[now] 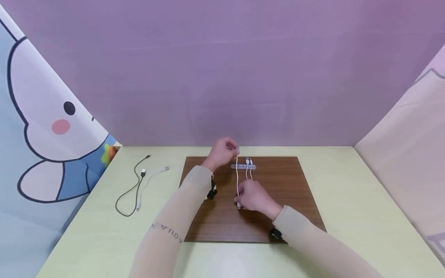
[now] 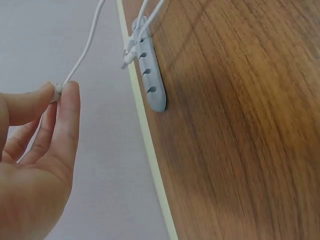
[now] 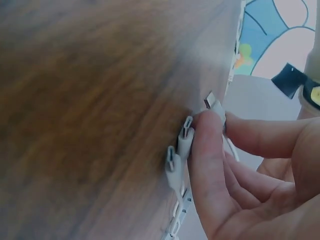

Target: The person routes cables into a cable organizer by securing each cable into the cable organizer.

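A white USB cable runs taut between the two hands. At its far end my left hand pinches a white plug between thumb and fingertips, raised above the board's back edge. Lower down, my right hand pinches the near end by its connector, whose metal tip sticks out past the fingers. A grey cable holder with several slots is fixed near the back of the brown board. Two other white cables sit in it; their near connectors lie beside the right fingers.
On the pale table, left of the board, lie a black USB cable and a shorter white USB cable. A purple cloth backdrop stands behind the table, with printed cloth at the left side.
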{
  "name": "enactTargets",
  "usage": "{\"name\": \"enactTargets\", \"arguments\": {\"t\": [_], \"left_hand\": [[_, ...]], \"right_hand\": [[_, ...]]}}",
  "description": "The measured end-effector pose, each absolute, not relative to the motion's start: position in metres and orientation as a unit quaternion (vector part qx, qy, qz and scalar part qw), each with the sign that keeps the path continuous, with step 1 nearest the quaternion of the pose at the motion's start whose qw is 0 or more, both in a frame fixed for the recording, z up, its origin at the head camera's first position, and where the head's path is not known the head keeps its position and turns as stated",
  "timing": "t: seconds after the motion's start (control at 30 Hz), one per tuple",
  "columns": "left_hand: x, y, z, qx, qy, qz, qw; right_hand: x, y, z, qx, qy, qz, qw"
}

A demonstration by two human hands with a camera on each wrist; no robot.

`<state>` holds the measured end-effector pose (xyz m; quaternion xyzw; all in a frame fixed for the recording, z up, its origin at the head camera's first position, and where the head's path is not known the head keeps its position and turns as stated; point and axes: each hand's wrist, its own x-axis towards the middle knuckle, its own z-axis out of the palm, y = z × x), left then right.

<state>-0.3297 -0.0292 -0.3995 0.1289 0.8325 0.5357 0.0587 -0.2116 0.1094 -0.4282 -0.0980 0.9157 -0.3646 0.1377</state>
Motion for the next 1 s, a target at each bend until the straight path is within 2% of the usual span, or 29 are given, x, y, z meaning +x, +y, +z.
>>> {"name": "enactTargets", "arguments": {"t": [0.17, 0.43, 1.0], "left_hand": [[-0.336, -0.019, -0.413, 0.131, 0.837, 0.528, 0.056], [-0.341, -0.009, -0.425, 0.122, 0.848, 0.513, 0.056], [-0.349, -0.002, -0.436, 0.129, 0.875, 0.461, 0.064]], "right_hand": [[-0.209, 0.108, -0.428, -0.092, 0.939, -0.313, 0.107], [-0.205, 0.108, -0.426, -0.072, 0.950, -0.276, 0.122], [-0.197, 0.109, -0.428, -0.089, 0.970, -0.211, 0.080]]}}
